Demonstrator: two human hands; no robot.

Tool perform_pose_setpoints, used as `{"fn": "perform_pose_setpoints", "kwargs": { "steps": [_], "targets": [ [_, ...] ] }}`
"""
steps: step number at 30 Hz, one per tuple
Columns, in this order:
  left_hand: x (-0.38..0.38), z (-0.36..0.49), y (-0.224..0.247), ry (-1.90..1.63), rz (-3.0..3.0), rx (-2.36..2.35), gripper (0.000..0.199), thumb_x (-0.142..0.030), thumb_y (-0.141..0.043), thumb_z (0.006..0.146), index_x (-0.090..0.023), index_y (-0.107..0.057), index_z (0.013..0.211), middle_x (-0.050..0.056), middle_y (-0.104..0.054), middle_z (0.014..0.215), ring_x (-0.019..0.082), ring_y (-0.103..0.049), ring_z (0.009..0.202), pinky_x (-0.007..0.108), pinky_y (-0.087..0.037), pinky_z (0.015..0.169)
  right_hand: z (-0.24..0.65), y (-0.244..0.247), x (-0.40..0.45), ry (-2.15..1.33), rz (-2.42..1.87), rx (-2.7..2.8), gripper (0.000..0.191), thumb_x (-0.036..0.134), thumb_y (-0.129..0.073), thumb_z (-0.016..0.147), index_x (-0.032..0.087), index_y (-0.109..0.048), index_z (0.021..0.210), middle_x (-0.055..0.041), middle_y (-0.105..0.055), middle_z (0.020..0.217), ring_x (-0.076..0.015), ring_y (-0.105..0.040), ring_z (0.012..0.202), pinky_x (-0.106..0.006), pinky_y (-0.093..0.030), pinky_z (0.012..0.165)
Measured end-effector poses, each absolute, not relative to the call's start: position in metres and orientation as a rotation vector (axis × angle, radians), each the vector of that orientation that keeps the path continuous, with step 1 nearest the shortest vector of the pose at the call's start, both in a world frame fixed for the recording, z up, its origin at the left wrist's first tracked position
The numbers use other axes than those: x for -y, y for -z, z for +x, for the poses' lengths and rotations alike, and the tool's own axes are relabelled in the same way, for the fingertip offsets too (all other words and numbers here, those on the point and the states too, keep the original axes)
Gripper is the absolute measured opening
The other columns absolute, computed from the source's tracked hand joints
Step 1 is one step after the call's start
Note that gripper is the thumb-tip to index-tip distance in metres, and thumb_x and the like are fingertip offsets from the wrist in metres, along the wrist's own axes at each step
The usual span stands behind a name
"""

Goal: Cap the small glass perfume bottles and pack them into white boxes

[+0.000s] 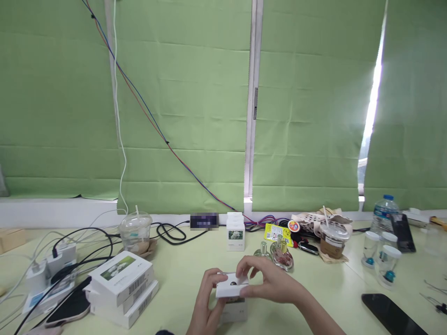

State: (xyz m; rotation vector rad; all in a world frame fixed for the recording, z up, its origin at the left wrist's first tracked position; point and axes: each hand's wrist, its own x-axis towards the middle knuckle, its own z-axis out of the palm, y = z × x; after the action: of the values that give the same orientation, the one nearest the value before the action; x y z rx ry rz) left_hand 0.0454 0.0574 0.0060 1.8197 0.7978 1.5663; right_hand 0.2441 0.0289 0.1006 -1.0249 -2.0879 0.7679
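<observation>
A small white box piece (pixel 226 291) with a dark round spot on its top is between my hands, above a white box (pixel 234 312) on the table. My left hand (pixel 208 300) grips its left side, thumb below and fingers at the upper edge. From the right, my right hand (pixel 263 281) pinches its right end with thumb and index finger. Just behind my right hand stand glass bottles (pixel 282 257) with a reddish content in one. Further back is an upright white box (pixel 235 232) with a flower picture.
Stacked white boxes (pixel 122 279) lie on the left, near cables and a power strip (pixel 49 288). An empty plastic cup (pixel 135 232) stands behind them. On the right are an iced drink (pixel 333 239), lidded jars (pixel 387 265), a water bottle (pixel 384 211) and a black phone (pixel 393 314).
</observation>
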Motion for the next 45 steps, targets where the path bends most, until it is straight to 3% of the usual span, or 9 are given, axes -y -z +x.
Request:
{"fn": "perform_pose_setpoints", "kwargs": {
  "steps": [3,7,20,40,45],
  "targets": [
    [-0.057,0.048,-0.007,-1.579,1.820,-0.863,0.025,-0.046,-0.052,0.085,-0.024,-0.062,0.091,0.005,-0.055,0.099,0.023,-0.054,0.094,0.030,-0.043,0.080,0.237,-0.095,-0.033,-0.788,-1.007,1.944,0.014,0.032,-0.061,0.082,0.020,-0.064,0.089,-0.0023,-0.067,0.088,-0.0163,-0.061,0.081,-0.026,-0.046,0.069],
    [-0.056,0.048,-0.007,-1.636,1.863,-0.996,0.029,-0.049,-0.053,0.083,-0.022,-0.063,0.086,0.006,-0.052,0.101,0.024,-0.052,0.098,0.032,-0.044,0.086,0.229,-0.079,-0.046,-0.712,-1.032,1.772,0.024,0.035,-0.054,0.086,0.017,-0.067,0.079,-0.0041,-0.065,0.076,-0.0163,-0.059,0.072,-0.025,-0.044,0.060],
    [-0.057,0.042,-0.006,-1.668,1.919,-0.982,0.016,-0.038,-0.059,0.082,-0.023,-0.062,0.088,0.006,-0.054,0.100,0.024,-0.053,0.098,0.032,-0.046,0.084,0.224,-0.053,-0.063,-0.853,-1.013,1.520,0.028,0.041,-0.066,0.074,0.016,-0.077,0.072,-0.0059,-0.054,0.078,-0.0172,-0.054,0.070,-0.025,-0.042,0.055],
    [-0.059,0.048,-0.003,-1.702,1.698,-0.936,0.028,-0.047,-0.062,0.078,-0.022,-0.054,0.086,0.007,-0.058,0.105,0.024,-0.060,0.097,0.034,-0.049,0.082,0.217,-0.048,-0.061,-0.959,-1.080,1.302,0.024,0.037,-0.072,0.065,0.013,-0.075,0.063,-0.0056,-0.066,0.065,-0.0137,-0.051,0.057,-0.025,-0.037,0.053],
    [-0.060,0.048,-0.001,-1.721,1.698,-0.945,0.034,-0.046,-0.062,0.078,-0.024,-0.055,0.103,0.008,-0.057,0.111,0.025,-0.058,0.101,0.035,-0.049,0.082,0.216,-0.045,-0.063,-0.999,-1.095,1.245,0.026,0.038,-0.073,0.063,0.012,-0.073,0.062,-0.0028,-0.062,0.055,-0.0109,-0.045,0.051,-0.024,-0.034,0.051]
  ]
}}
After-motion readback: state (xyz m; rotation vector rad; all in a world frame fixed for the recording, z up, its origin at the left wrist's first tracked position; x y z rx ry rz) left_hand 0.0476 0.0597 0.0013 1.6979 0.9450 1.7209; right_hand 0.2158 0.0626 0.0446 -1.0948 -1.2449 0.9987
